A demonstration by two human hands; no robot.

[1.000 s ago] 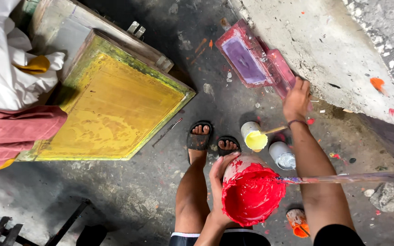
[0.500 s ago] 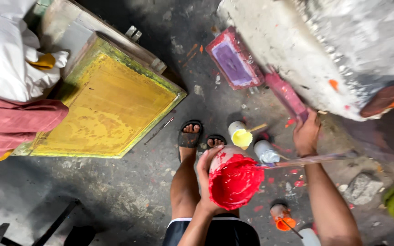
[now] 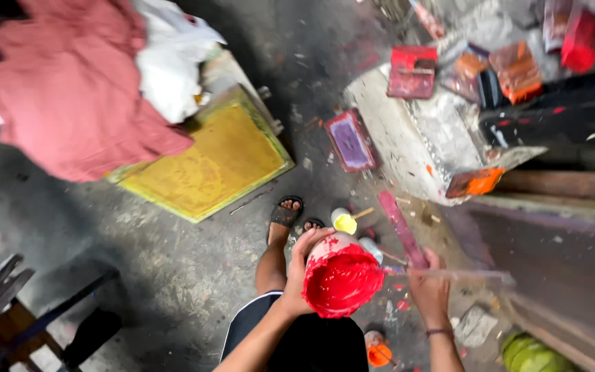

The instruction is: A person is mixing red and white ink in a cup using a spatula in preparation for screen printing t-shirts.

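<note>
Two hands (image 3: pixel 302 265), red paint tub (image 3: pixel 342 279)

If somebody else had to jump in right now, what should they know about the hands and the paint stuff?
Left hand: grips the red paint tub, tilted, rim and inside coated red.
Right hand: fingers closed on a long pink squeegee and a thin stick, beside the tub.
On the floor: yellow paint cup by the sandalled feet, orange cup below, yellow screen frame to the left.
Done: tub lifted. Left: red paint is in the tub.
</note>
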